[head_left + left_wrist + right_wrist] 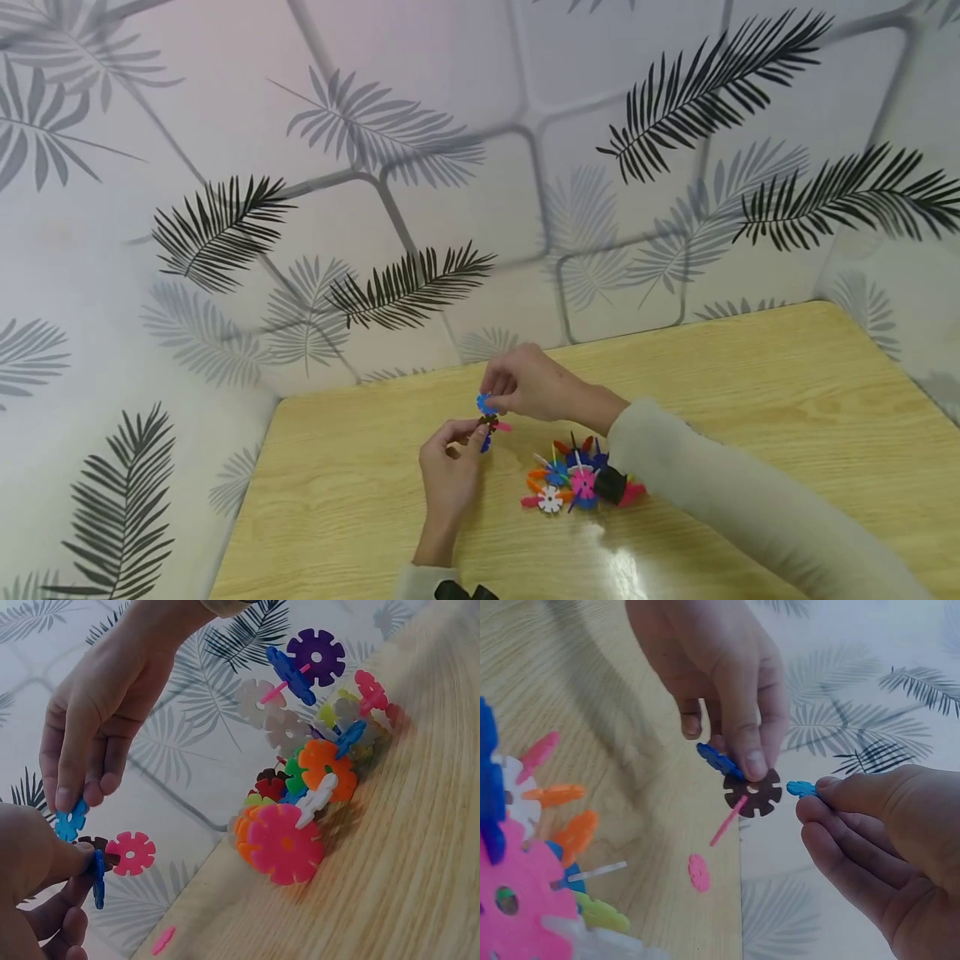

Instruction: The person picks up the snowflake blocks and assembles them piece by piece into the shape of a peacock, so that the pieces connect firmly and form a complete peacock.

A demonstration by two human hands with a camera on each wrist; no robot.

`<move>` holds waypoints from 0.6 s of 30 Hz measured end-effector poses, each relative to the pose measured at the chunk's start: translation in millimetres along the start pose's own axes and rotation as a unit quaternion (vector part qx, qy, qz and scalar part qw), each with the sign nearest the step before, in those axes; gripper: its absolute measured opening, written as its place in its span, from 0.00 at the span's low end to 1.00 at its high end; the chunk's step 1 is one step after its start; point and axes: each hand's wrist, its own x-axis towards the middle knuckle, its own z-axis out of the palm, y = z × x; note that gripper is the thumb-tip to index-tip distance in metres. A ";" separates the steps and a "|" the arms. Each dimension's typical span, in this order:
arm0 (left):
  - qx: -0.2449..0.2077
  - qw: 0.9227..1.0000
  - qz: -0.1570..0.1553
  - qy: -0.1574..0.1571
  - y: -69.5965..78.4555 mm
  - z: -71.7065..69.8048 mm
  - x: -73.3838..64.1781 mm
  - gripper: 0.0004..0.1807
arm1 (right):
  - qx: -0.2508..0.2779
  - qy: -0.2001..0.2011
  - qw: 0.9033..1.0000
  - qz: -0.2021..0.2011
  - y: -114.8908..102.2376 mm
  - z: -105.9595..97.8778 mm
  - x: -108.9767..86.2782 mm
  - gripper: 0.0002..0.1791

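My left hand (450, 475) pinches a brown notched snowflake disc (759, 802) between thumb and fingers. Joined to that disc are a dark blue snowflake disc (99, 879) and a pink snowflake disc (132, 853), both set at an angle to it. Opposite, my right hand (532, 383) pinches a light blue snowflake disc (801, 788) by its edge. The light blue disc stands right at the brown disc's rim; in the right wrist view a narrow gap shows between them. Fingers hide part of each held disc.
On the wooden table (337, 483), a cluster of joined snowflake discs (583, 482) in many colours lies below my right forearm. A loose pink disc (698, 873) lies apart from it. A leaf-patterned wall (465, 208) rises behind the table's far edge.
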 end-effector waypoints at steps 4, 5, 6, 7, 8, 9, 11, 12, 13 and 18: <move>0.013 1.000 0.027 0.009 1.7 2.4 -0.1 0.03 | -0.015 0.000 1.000 -0.004 -3.8 5.0 -1.3 0.02; 0.019 0.999 0.033 0.012 1.7 3.0 -0.2 0.03 | -0.021 0.000 1.000 -0.004 -4.9 6.1 -1.5 0.02; 0.025 0.999 0.037 0.015 2.0 3.6 -0.5 0.03 | -0.027 0.001 1.000 -0.006 -5.9 7.0 -1.7 0.02; 0.032 0.998 0.042 0.017 2.5 4.1 -0.9 0.03 | -0.034 0.002 0.999 -0.007 -6.8 7.9 -1.8 0.02; 0.038 0.998 0.044 0.020 2.6 4.5 -1.3 0.03 | -0.043 0.005 0.999 -0.010 -7.8 8.5 -1.7 0.02; 0.043 0.998 0.046 0.022 2.8 4.9 -1.7 0.03 | -0.052 0.009 0.999 -0.012 -8.8 8.9 -1.6 0.03; 0.049 0.998 0.045 0.020 2.8 5.3 -2.5 0.03 | -0.062 0.015 0.998 -0.012 -10.7 8.8 -1.4 0.03; 0.051 0.997 0.046 0.021 3.0 5.4 -3.0 0.03 | -0.066 0.016 0.998 -0.008 -11.5 8.6 -1.4 0.04; 0.054 0.997 0.048 0.021 2.9 5.6 -3.4 0.03 | -0.070 0.015 0.997 -0.005 -12.3 8.4 -1.4 0.04; 0.068 0.994 0.083 0.029 1.7 7.7 -6.5 0.04 | -0.070 -0.004 0.998 0.009 -16.1 7.7 -2.3 0.04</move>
